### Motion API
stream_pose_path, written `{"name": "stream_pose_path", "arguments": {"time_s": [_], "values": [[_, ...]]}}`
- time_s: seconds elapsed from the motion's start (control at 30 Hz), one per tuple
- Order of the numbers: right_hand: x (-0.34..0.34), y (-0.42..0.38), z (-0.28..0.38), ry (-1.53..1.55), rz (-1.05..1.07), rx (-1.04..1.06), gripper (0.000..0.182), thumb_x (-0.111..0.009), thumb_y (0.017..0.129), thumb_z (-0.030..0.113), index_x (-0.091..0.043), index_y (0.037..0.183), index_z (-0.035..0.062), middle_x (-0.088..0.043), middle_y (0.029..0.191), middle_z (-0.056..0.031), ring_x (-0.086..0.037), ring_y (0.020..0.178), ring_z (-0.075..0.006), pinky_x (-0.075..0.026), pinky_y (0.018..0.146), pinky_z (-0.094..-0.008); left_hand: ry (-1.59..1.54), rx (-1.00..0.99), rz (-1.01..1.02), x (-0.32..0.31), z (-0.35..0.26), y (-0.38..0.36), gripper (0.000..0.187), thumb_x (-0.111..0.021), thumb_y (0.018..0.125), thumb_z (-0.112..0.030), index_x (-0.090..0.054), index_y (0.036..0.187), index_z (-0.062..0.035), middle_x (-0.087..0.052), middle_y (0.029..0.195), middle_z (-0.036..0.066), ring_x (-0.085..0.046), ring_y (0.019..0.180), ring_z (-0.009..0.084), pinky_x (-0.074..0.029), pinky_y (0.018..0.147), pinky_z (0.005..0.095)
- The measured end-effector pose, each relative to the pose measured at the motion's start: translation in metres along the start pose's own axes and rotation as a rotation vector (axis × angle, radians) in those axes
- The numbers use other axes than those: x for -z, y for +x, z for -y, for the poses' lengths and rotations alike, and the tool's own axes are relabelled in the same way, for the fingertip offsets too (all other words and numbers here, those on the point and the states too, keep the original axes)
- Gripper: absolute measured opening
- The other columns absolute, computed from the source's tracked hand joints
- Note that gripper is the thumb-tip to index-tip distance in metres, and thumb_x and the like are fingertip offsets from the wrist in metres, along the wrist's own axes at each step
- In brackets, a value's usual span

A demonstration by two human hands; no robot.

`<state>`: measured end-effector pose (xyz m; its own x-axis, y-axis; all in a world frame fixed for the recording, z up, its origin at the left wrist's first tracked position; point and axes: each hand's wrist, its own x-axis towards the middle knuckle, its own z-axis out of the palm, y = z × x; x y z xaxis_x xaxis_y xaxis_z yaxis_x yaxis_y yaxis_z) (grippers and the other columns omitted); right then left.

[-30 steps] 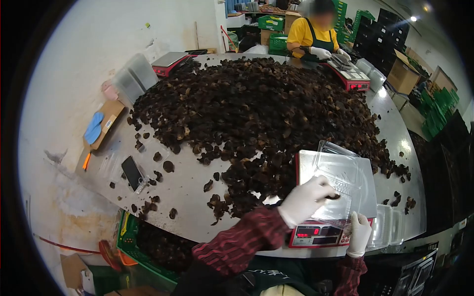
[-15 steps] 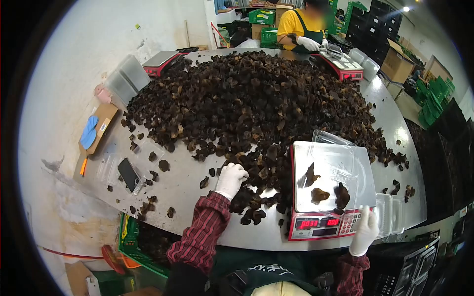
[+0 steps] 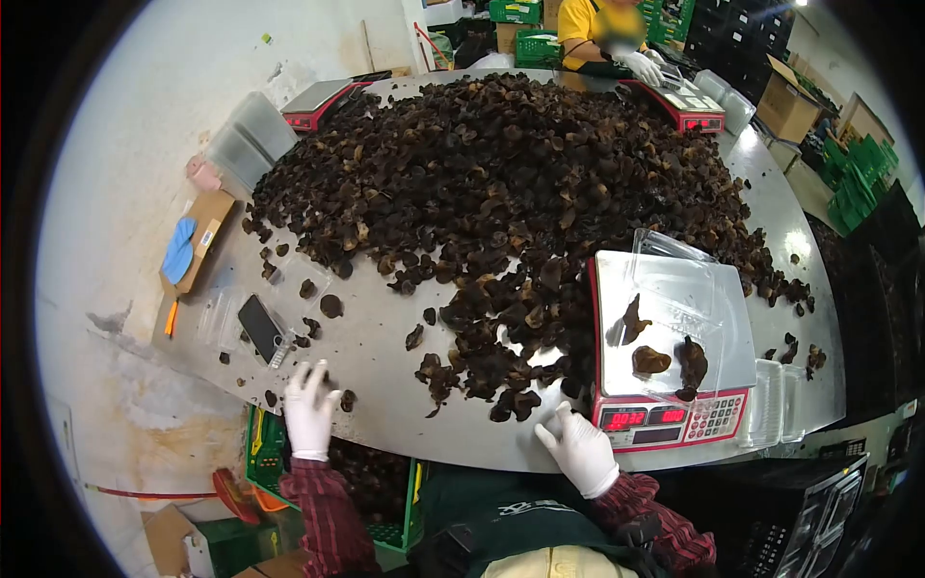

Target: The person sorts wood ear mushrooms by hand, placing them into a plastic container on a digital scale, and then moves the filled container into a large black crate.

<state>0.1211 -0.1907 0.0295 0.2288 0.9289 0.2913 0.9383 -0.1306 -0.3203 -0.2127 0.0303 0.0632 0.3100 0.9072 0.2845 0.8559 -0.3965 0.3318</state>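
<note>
A large heap of dark brown mushroom-like pieces (image 3: 501,183) covers much of the metal table (image 3: 385,385). My left hand (image 3: 310,405), in a white glove, is at the table's near left edge beside a few loose pieces, fingers spread and holding nothing. My right hand (image 3: 581,445), also gloved, is at the near edge left of the scale's display, thumb and fingers apart. On the scale (image 3: 617,376) lies a clear plastic tray (image 3: 674,299) with a few brown pieces (image 3: 651,360). Its red display is lit.
A phone (image 3: 258,328) lies at left near a cardboard piece (image 3: 205,241) with a blue item. Clear containers (image 3: 771,405) stand right of the scale. A green crate (image 3: 416,501) is below the edge. Across the table a person (image 3: 588,29) works by another scale (image 3: 689,106).
My left hand has moved left from the heap's near edge and its fingers have spread. My right hand has shifted left from the scale's keypad side. The camera view has shifted slightly.
</note>
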Motion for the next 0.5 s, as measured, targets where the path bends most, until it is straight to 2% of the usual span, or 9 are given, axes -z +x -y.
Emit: {"name": "stream_pose_path", "arguments": {"time_s": [0.07,0.17,0.27,0.3,0.33,0.4,0.43,0.47,0.5], "values": [[-0.004,0.012,0.006,0.067,0.023,-0.084,0.052,-0.071,0.080,0.032,-0.052,0.109,-0.0062,-0.055,0.068,-0.0096,-0.060,0.059,-0.0229,-0.049,0.051,-0.0307,-0.125,-0.117,0.060,-0.012,-0.041,-0.001,0.062,-0.076,0.069,-0.015,-0.056,0.127,-0.0155,-0.047,0.134,0.016,-0.044,0.122,0.0344,-0.037,0.101,0.0417],[-0.026,0.023,0.007,0.147,0.030,-0.121,0.069,-0.074,0.074,0.043,-0.050,0.115,-0.0076,-0.062,0.088,-0.0183,-0.064,0.069,-0.0279,-0.052,0.058,-0.0324,-0.120,-0.336,0.181,-0.052,-0.101,0.007,0.063,-0.074,0.072,-0.032,-0.054,0.131,-0.0241,-0.035,0.145,0.017,-0.031,0.133,0.0375,-0.024,0.108,0.0491],[-0.045,0.026,0.007,0.064,0.120,-0.210,0.076,-0.074,0.072,0.048,-0.049,0.118,-0.0075,-0.062,0.088,-0.0196,-0.064,0.069,-0.0280,-0.053,0.058,-0.0336,-0.126,-0.412,0.223,-0.083,-0.153,0.023,0.064,-0.068,0.075,-0.048,-0.050,0.134,-0.0315,-0.024,0.151,0.016,-0.017,0.139,0.0397,-0.010,0.111,0.0565],[-0.035,0.034,0.014,0.064,0.232,-0.262,0.077,-0.073,0.072,0.049,-0.047,0.118,-0.0077,-0.062,0.085,-0.0193,-0.064,0.069,-0.0279,-0.053,0.057,-0.0336,-0.081,-0.423,0.222,-0.098,-0.160,0.026,0.064,-0.065,0.076,-0.052,-0.049,0.134,-0.0321,-0.024,0.151,0.016,-0.016,0.139,0.0410,-0.009,0.110,0.0582],[-0.039,0.031,0.013,0.063,0.234,-0.262,0.077,-0.073,0.072,0.049,-0.047,0.118,-0.0077,-0.062,0.085,-0.0193,-0.064,0.069,-0.0279,-0.053,0.057,-0.0336,-0.094,-0.444,0.205,-0.107,-0.166,0.023,0.060,-0.069,0.074,-0.046,-0.055,0.129,-0.0242,-0.031,0.147,0.016,-0.021,0.136,0.0397,-0.014,0.110,0.0556],[-0.049,0.026,0.011,0.005,0.093,-0.187,0.071,-0.073,0.073,0.046,-0.049,0.116,-0.0054,-0.061,0.080,-0.0175,-0.064,0.067,-0.0277,-0.052,0.056,-0.0332,-0.163,-0.477,0.184,-0.128,-0.163,0.002,0.053,-0.069,0.076,-0.043,-0.060,0.121,-0.0169,-0.046,0.134,0.016,-0.033,0.129,0.0388,-0.023,0.106,0.0545],[-0.049,0.023,0.012,0.050,0.195,-0.290,0.058,-0.073,0.074,0.037,-0.052,0.111,-0.0022,-0.059,0.075,-0.0157,-0.063,0.066,-0.0295,-0.051,0.057,-0.0367,-0.223,-0.492,0.067,-0.135,-0.162,-0.012,0.046,-0.070,0.075,-0.035,-0.063,0.115,-0.0128,-0.053,0.123,0.013,-0.042,0.120,0.0358,-0.030,0.102,0.0514],[-0.051,0.020,0.011,0.053,0.197,-0.288,0.058,-0.073,0.074,0.037,-0.052,0.111,-0.0022,-0.059,0.075,-0.0157,-0.063,0.066,-0.0295,-0.051,0.057,-0.0367,-0.197,-0.496,0.048,-0.135,-0.161,-0.027,0.043,-0.071,0.075,-0.026,-0.063,0.116,-0.0165,-0.053,0.124,0.011,-0.043,0.120,0.0333,-0.031,0.102,0.0486],[-0.052,0.015,0.009,0.079,0.147,-0.264,0.050,-0.074,0.074,0.033,-0.053,0.104,-0.0007,-0.059,0.075,-0.0160,-0.062,0.065,-0.0317,-0.050,0.058,-0.0391,-0.161,-0.510,0.049,-0.130,-0.162,-0.039,0.042,-0.071,0.075,-0.023,-0.063,0.116,-0.0178,-0.053,0.124,0.010,-0.043,0.120,0.0324,-0.032,0.102,0.0481]]}}
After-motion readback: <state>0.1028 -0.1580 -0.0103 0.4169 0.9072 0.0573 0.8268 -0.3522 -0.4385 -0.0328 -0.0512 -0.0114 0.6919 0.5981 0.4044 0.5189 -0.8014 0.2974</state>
